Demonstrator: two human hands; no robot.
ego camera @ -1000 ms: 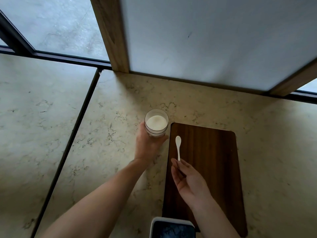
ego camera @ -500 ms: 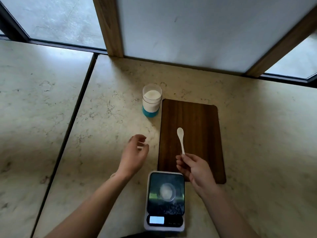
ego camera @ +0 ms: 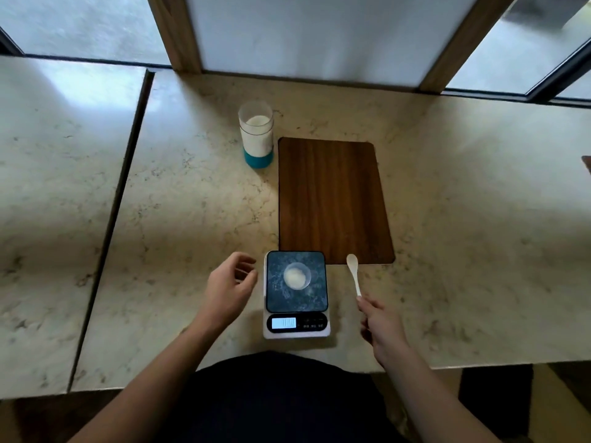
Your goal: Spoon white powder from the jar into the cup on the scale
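Observation:
A clear jar (ego camera: 256,135) with a teal base stands open at the back, holding white powder. Near the table's front edge sits a small scale (ego camera: 296,294) with a lit display. On its dark platform stands a small clear cup (ego camera: 296,276) with white powder inside. My right hand (ego camera: 380,324) grips the handle of a white spoon (ego camera: 353,272), whose bowl points away, just right of the scale. My left hand (ego camera: 231,287) hovers left of the scale, fingers curled loosely and apart, holding nothing.
A dark wooden board (ego camera: 332,199) lies behind the scale, right of the jar. The marble counter (ego camera: 192,219) has a dark seam (ego camera: 112,219) on the left. A wood-framed white panel (ego camera: 319,36) and windows close off the back.
My left hand let go of the jar and drew back beside the scale. My right hand pulled the spoon back off the board to the scale's right. The view tilted down toward the front edge.

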